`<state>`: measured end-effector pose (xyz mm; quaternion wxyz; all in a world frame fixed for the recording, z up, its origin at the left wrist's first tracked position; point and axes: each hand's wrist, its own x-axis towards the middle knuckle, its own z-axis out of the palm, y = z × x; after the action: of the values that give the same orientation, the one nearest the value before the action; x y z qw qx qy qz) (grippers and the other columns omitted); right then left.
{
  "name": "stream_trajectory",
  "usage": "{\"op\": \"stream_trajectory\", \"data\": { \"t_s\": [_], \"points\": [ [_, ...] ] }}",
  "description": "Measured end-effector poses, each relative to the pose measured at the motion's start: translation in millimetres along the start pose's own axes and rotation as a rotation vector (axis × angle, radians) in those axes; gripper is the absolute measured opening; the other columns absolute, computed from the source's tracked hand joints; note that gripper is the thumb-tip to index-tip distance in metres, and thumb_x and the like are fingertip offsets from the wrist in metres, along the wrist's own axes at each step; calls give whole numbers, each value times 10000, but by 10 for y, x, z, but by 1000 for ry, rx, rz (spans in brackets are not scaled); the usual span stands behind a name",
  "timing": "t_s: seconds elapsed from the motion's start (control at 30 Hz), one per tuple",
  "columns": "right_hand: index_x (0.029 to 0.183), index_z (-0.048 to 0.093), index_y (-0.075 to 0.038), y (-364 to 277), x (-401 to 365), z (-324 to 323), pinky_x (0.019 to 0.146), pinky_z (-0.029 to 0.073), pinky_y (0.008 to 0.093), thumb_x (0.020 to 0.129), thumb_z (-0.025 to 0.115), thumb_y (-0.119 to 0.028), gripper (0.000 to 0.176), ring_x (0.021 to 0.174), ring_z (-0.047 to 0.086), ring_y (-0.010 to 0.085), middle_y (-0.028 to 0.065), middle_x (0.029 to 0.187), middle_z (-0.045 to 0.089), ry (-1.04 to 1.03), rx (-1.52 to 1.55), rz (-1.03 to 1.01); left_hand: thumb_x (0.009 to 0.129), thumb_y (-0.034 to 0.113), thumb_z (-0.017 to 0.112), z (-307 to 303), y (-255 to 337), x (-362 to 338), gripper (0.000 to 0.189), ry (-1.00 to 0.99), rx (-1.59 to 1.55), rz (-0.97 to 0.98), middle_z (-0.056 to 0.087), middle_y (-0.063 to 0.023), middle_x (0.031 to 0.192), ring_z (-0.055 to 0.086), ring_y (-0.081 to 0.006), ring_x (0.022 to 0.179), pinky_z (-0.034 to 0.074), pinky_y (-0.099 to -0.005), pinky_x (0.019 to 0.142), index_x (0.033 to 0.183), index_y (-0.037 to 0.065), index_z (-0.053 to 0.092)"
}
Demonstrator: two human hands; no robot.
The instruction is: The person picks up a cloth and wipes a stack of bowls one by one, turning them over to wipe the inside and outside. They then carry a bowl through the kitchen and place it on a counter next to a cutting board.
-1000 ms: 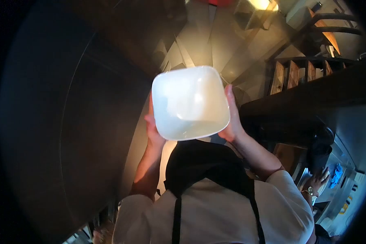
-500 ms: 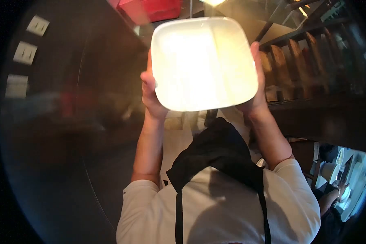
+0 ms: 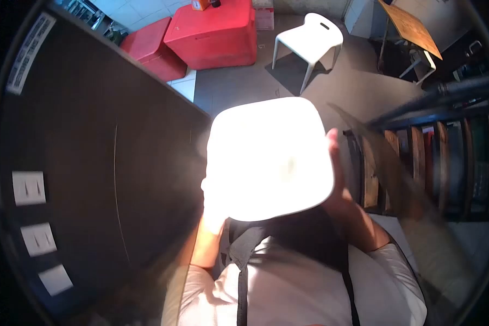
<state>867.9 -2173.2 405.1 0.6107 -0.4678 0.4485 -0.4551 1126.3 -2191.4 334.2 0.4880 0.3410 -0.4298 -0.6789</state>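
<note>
A white, rounded-square plate (image 3: 266, 163) is held out in front of my chest, so bright with glare that its surface shows little detail. My left hand (image 3: 212, 209) grips its left edge; only the thumb tip and the washed-out heel of the hand show, and the fingers are hidden by the plate. On the opposite side my right hand (image 3: 337, 176) is closed on the right edge, with a fingertip standing above the rim. Below the plate hang the straps and bib of a black apron (image 3: 304, 244) over a white shirt.
A dark wall (image 3: 76, 136) with several white switch plates (image 3: 29, 188) runs close along my left. Ahead stand a red cooler box (image 3: 212, 38) and a white chair (image 3: 309, 41). A wooden-topped table (image 3: 410, 27) is at the back right, and wooden stair slats (image 3: 418, 157) lie to my right.
My view has swung toward the floor area with the chair and red boxes. The plate, still in both hands, sits lower in view and is more overexposed. The co-worker at lower right is out of view.
</note>
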Motion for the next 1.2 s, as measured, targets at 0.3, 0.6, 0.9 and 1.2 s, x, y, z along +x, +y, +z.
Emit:
{"op": "stream_trajectory", "data": {
  "t_s": [0.3, 0.6, 0.9, 1.2],
  "points": [
    [1458, 399, -46, 331, 2211, -117, 1073, 456, 393, 1012, 227, -653, 774, 1249, 555, 225, 137, 1349, 546, 112, 444, 159, 833, 776, 524, -583, 151, 1880, 1074, 99, 61, -74, 415, -150, 1458, 432, -261, 1330, 351, -426, 1103, 1533, 18, 227],
    [1390, 473, -34, -462, 4575, -183, 923, 504, 258, 1061, 243, -564, 665, 1071, 593, 137, 88, 1168, 598, 62, 156, 33, 759, 757, 637, -1065, 1259, 4268, 1149, 56, -131, 164, 405, -156, 1465, 416, -255, 1347, 334, -412, 1122, 1526, 1, 234],
    [1376, 482, -4, -235, 7046, -116, 973, 457, 296, 1075, 281, -520, 630, 1095, 552, 141, 81, 1184, 576, -141, 41, 20, 832, 694, 607, -2149, 1366, 5691, 1118, 273, -116, 382, 314, -148, 1551, 312, -253, 1434, 250, -405, 1173, 1561, 3, 115],
    [1432, 425, -3, -678, 9564, 157, 1021, 463, 373, 1021, 274, -641, 774, 1235, 530, 243, 149, 1361, 519, -509, 375, 411, 813, 636, 640, -2821, 1776, 7353, 1137, 552, -126, 501, 246, -138, 1599, 251, -258, 1476, 205, -396, 1192, 1582, 43, 50]
  ]
}}
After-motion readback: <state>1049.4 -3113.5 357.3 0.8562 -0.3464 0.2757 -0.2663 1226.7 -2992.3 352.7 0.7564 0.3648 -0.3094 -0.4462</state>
